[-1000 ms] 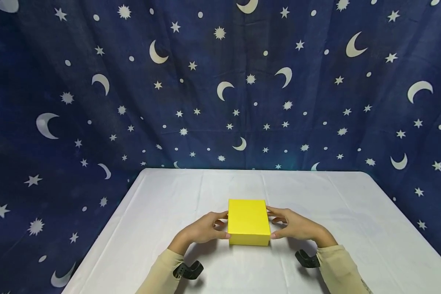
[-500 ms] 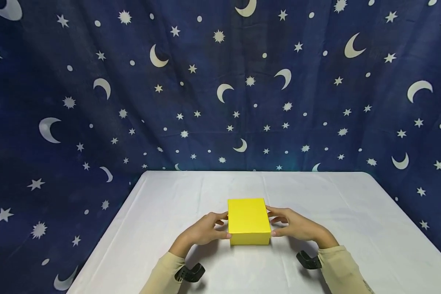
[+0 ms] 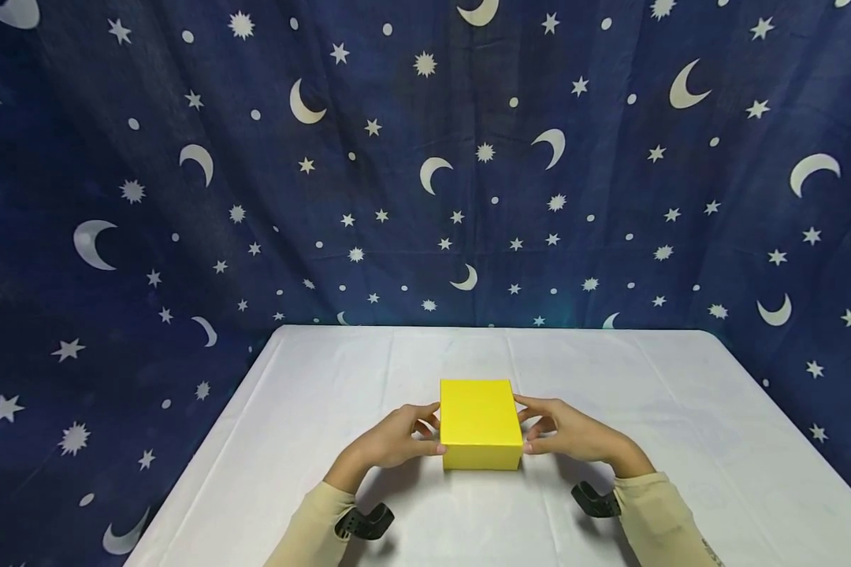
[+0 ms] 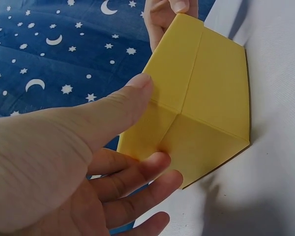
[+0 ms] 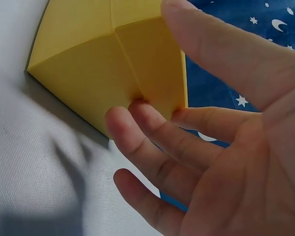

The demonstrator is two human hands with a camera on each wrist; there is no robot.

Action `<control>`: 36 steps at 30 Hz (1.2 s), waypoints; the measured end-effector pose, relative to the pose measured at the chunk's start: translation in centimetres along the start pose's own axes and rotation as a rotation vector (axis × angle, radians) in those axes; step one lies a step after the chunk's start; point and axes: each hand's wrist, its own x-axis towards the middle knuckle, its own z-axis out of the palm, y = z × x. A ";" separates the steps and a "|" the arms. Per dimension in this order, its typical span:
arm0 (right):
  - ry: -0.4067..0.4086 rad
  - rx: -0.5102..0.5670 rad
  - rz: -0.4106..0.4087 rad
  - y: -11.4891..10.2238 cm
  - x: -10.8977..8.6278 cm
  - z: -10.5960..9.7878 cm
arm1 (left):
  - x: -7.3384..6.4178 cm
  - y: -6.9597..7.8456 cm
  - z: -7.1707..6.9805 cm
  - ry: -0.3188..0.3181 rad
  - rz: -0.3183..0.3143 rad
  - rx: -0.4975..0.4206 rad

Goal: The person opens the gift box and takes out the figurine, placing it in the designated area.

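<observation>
A yellow lidded cardboard box sits on the white table, in front of the person. A seam runs round its sides, parting the lid from the base. At its left side the left hand holds the lid, thumb by the front corner and index finger farther back. The right hand mirrors this grip on the opposite side. Both wrist views show thumb tips on the lid above the seam, while other fingers reach near the seam. What lies inside is hidden.
White cloth covers the table. Behind and beside it hangs a dark blue drape with moons and stars. Black wrist devices stick out from both beige sleeves.
The lid's top has risen slightly and the front face shows a bit taller. Both hands keep their grip at the sides. The head view tilts a little down and back.
</observation>
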 end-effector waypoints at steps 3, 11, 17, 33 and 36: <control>0.000 0.023 -0.006 0.0 -0.1 -0.1 | 0.0 0.1 -0.1 0.003 0.006 -0.005; -0.006 0.040 -0.019 0.2 -0.2 -0.3 | 0.1 0.3 -0.1 0.011 0.017 -0.017; 0.018 0.019 -0.032 0.2 -0.1 -0.3 | 0.0 0.6 -0.1 0.006 0.022 -0.027; 0.113 0.023 -0.027 0.2 0.2 -0.2 | -0.2 0.4 -0.6 0.002 0.033 -0.076; 0.135 0.033 -0.035 0.1 0.2 -0.1 | -0.3 0.5 -0.7 0.012 0.044 -0.088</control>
